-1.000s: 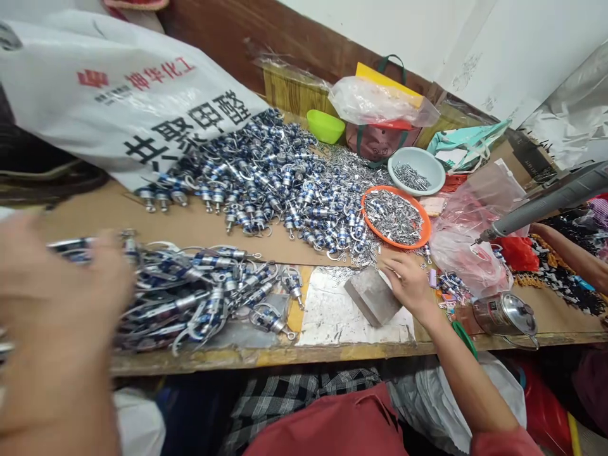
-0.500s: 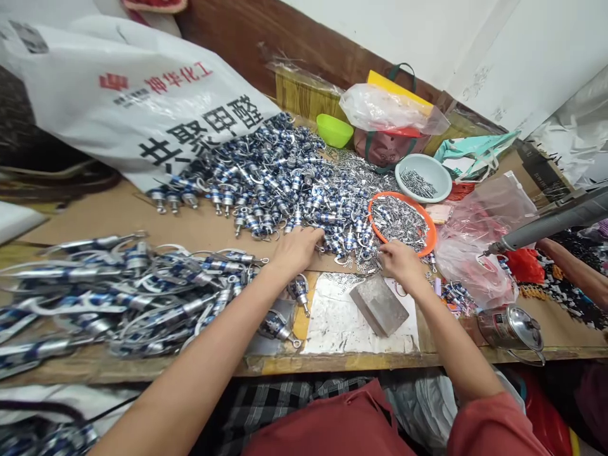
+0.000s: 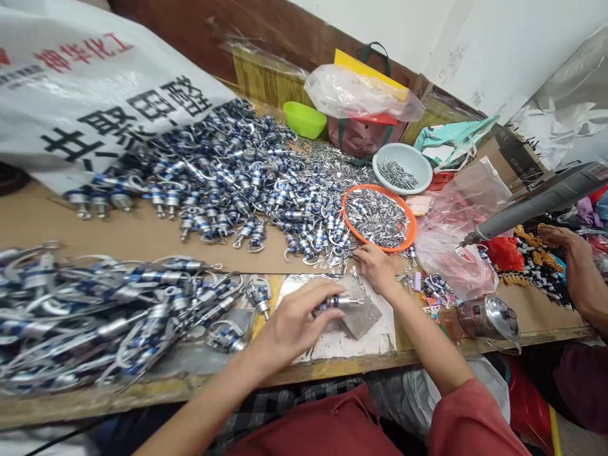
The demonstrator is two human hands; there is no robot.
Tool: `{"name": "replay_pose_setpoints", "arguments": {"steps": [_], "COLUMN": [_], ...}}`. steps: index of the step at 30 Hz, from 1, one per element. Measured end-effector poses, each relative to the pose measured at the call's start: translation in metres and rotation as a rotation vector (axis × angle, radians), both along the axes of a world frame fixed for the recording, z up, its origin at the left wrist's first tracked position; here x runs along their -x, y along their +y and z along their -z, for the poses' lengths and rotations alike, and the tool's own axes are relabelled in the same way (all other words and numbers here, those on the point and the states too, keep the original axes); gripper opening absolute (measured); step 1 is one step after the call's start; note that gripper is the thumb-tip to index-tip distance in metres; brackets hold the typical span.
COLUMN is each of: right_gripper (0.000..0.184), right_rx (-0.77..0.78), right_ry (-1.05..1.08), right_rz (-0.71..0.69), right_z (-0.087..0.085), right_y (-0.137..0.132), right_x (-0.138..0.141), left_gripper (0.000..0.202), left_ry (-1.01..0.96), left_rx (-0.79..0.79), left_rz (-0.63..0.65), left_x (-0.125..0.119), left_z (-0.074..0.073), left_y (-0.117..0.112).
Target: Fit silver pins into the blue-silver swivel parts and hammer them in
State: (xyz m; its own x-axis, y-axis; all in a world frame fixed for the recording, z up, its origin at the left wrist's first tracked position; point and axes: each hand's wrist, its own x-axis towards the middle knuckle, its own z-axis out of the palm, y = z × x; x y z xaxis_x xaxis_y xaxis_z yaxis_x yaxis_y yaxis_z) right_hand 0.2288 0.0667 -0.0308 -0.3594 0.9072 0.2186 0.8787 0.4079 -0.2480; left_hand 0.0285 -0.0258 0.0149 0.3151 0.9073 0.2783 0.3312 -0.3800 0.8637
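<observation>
My left hand [image 3: 301, 316] is closed round a blue-and-silver metal fitting [image 3: 339, 302], whose eyelet end points right over a grey metal block [image 3: 363, 320]. The block lies on a stained white sheet [image 3: 327, 345]. My right hand [image 3: 375, 269] has its fingers bent together at small loose metal plates [image 3: 332, 263], just below an orange bowl [image 3: 412, 237] full of small metal pieces. Whether anything is between those fingers is hidden. A large heap of similar blue-and-silver fittings [image 3: 251, 174] lies beyond my hands, and more fittings [image 3: 142, 304] are piled on the left.
A pale blue bowl [image 3: 422, 166] holds metal pins, with a green bowl [image 3: 304, 119] farther back. On the right hangs a grey power screwdriver [image 3: 532, 202] above plastic bags. A metal pot [image 3: 489, 320] stands near the edge. Another person's hand [image 3: 570, 253] is at far right.
My left hand has come back from the heap toward me and now holds a fitting above the block. My right hand stays by the small plates. The view has shifted right.
</observation>
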Motion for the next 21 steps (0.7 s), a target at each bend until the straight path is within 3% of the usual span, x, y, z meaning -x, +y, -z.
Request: {"name": "replay_pose_setpoints", "arguments": {"steps": [4, 8, 11, 13, 17, 21], "right_gripper": [0.02, 0.018, 0.013, 0.014, 0.021, 0.012], "right_rx": [-0.021, -0.076, -0.014, 0.086, 0.088, 0.113], "right_ry": [0.074, 0.289, 0.606, 0.706, 0.698, 0.744], "right_rz": [0.036, 0.023, -0.035, -0.083, -0.202, -0.154], "right_z": [-0.006, -0.029, -0.048, -0.057, -0.061, -0.061], "right_y": [-0.005, -0.034, -0.066, -0.085, -0.106, -0.109], "right_x": [-0.005, -0.002, 0.006, 0.014, 0.027, 0.03], "left_gripper": [0.027, 0.028, 0.045, 0.055, 0.064, 0.063], "left_ry": [-0.206, -0.275, -0.307, -0.265, -0.163, -0.157], "left_rx": [0.307, 0.468, 0.458, 0.408, 0.293, 0.29], "left_rz": [-0.24, -0.281, -0.21, -0.176, -0.117, -0.05], "left_x": [-0.021, -0.02, -0.017, -0.017, -0.018, -0.017], "left_z": [0.017, 0.022, 0.023, 0.021, 0.016, 0.011], "left_y": [-0.017, -0.021, -0.023, -0.025, -0.027, -0.028]}}
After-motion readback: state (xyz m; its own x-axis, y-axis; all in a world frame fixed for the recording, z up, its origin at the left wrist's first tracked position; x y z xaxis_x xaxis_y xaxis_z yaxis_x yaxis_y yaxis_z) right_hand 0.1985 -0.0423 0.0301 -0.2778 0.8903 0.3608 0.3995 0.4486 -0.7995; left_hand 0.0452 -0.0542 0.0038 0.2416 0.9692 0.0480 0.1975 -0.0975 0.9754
